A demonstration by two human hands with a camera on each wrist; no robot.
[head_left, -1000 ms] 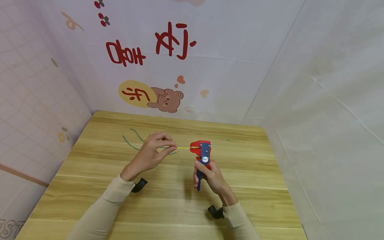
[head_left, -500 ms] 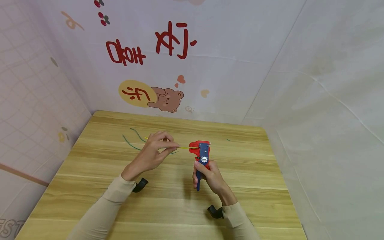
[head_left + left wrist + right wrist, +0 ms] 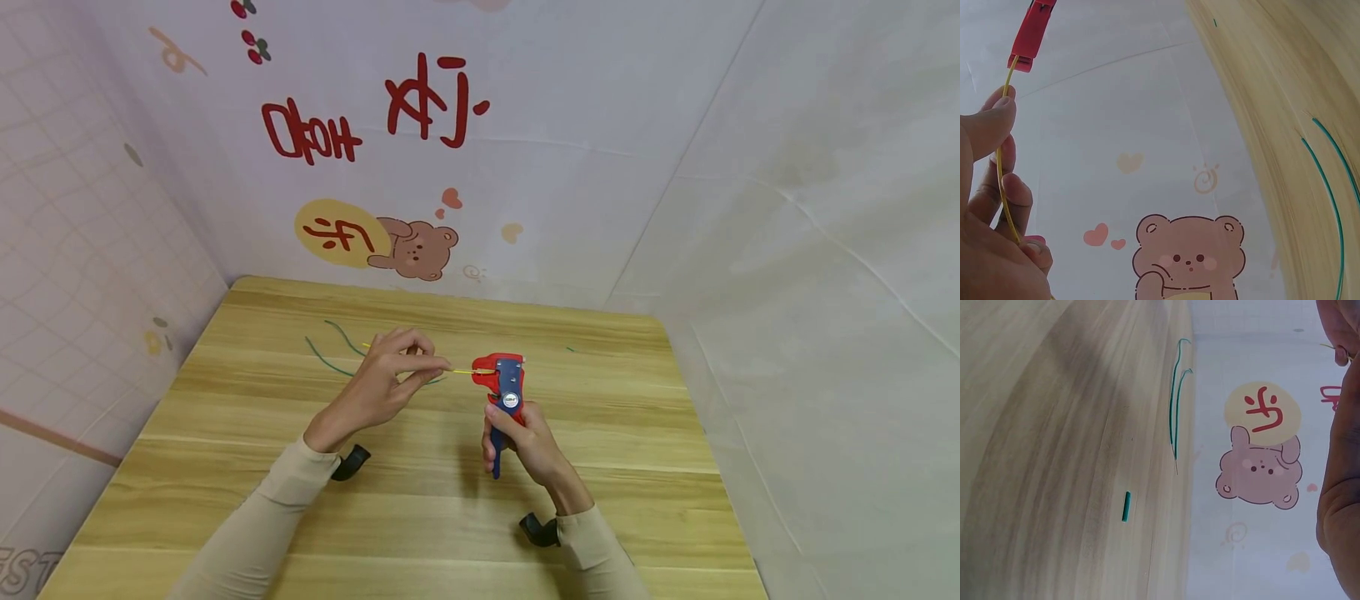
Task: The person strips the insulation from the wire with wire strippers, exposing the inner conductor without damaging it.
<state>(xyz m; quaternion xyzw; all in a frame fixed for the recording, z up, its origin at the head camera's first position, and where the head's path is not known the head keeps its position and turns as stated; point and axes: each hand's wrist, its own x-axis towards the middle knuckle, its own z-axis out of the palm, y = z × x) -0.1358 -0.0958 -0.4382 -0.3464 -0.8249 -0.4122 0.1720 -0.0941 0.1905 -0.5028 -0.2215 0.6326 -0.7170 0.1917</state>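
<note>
In the head view my left hand (image 3: 386,375) pinches a thin yellow wire (image 3: 461,371) between thumb and fingertips. The wire runs right, into the red mouth of a red and blue wire stripper (image 3: 510,379). My right hand (image 3: 531,442) grips the stripper's handles, holding it upright above the table. Seen in the left wrist view, the wire (image 3: 1001,165) passes along the fingers and its upper end enters the red stripper head (image 3: 1032,31). Its tip inside the tool is hidden. The right wrist view shows part of my right hand (image 3: 1342,475); the stripper is outside that view.
Two green wires (image 3: 1338,219) with bared ends lie on the wooden table (image 3: 622,433), partly behind my left hand in the head view. A short green piece (image 3: 1126,506) lies farther right. Printed fabric walls (image 3: 570,167) border the table. Black mounts (image 3: 538,530) sit at both wrists.
Compared with a second ago, my left hand is slightly farther right and the stripper slightly farther left. Less yellow wire shows between them. Both grips stay the same.
</note>
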